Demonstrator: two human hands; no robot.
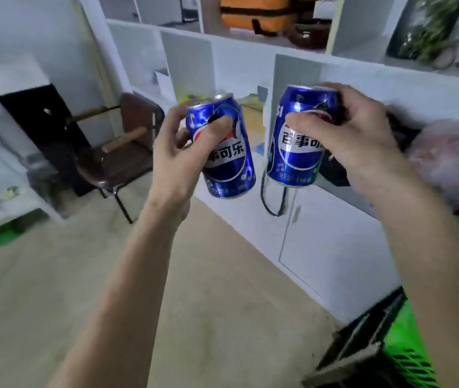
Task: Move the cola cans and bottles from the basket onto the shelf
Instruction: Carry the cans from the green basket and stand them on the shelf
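L hand & R hand each carry one cola can /, fingers clamped round it, upright-ish, prob. for standing straight on the white shelf.

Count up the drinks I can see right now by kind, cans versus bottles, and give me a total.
Blue cola cans: 2, one in the left hand (left can) and one in the right hand (right can).
Bottles: 0 in view.
Total: 2 drinks.

A brown chair is standing at far left on the beige floor. White cabinet doors are facing it from the right, a black cable hanging before them.
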